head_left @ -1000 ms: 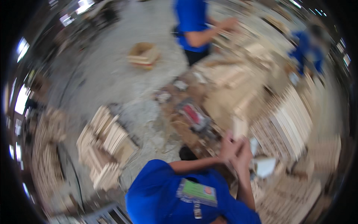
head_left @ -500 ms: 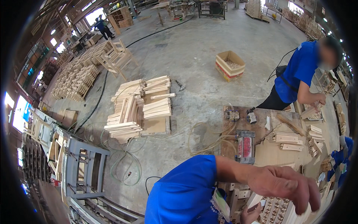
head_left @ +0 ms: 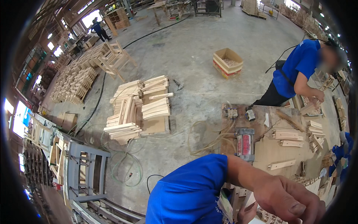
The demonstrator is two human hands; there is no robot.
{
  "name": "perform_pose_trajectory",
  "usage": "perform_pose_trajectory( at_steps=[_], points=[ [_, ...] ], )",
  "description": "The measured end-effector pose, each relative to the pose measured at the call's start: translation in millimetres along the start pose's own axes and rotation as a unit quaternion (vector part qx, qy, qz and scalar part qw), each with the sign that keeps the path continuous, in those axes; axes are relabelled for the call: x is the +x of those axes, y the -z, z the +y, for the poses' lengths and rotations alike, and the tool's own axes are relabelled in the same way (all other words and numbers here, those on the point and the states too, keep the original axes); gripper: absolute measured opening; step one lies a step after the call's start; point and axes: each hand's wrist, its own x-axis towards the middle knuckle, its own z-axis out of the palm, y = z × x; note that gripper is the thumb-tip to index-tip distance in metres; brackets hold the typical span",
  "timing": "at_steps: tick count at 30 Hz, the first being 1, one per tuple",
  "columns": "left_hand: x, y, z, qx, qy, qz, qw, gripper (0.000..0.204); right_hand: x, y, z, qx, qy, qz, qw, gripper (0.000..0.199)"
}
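My left hand [head_left: 291,198] reaches from its blue sleeve over the lower right of the worktable [head_left: 261,149]. Its fingers curl down toward the thumb, and whatever lies between them is hidden. Below it, at the bottom edge, part of my right hand [head_left: 247,214] shows, closed against a pale wooden piece [head_left: 249,200]. Under and beside my left hand are several small wooden parts, mostly covered by it. Just beyond it, a single wooden slat with holes [head_left: 281,164] lies on the table.
Wooden slats [head_left: 287,135] and a red-and-grey box-shaped device [head_left: 245,143] are on the table. A co-worker in blue [head_left: 298,71] bends over its far end. Stacked wood [head_left: 130,104], coiled hoses [head_left: 126,164], a carton [head_left: 227,63] and a grey metal frame [head_left: 84,170] occupy the floor.
My left hand has moved down and slightly left, and its fingers are more curled. The slat beyond it now shows fully. The co-worker leans a little further to the right.
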Motion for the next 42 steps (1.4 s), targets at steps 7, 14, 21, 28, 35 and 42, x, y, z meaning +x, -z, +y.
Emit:
perform_pose_trajectory(
  at_steps=[7, 14, 21, 28, 35, 42],
  points=[
    [-4, -12, 11, -0.001, 0.026, 0.084, 0.996, 0.052, -1, -6, 4, -0.013, -0.008, -0.003, 1.000, 0.071],
    [-3, -4, 7, -0.025, 0.003, 0.020, 0.999, 0.053, -4, -13, 7, -0.024, -0.015, -0.006, 1.000, 0.071],
    [-15, -6, -4, -0.039, -0.036, 0.061, 0.997, 0.055, -6, -22, 12, -0.034, -0.019, -0.003, 0.999, 0.072],
    [-24, 2, 27, 0.036, 0.093, 0.065, 0.993, 0.057, 4, -46, 7, -0.034, -0.005, 0.007, 0.999, 0.073],
    [-72, 25, 48, 0.104, 0.161, 0.233, 0.953, 0.056, 10, -55, 1, -0.019, -0.019, -0.007, 1.000, 0.075],
    [-153, 57, 91, 0.199, 0.227, 0.447, 0.842, 0.046, -2, -44, 22, -0.051, -0.035, -0.037, 0.997, 0.073]
  ],
)
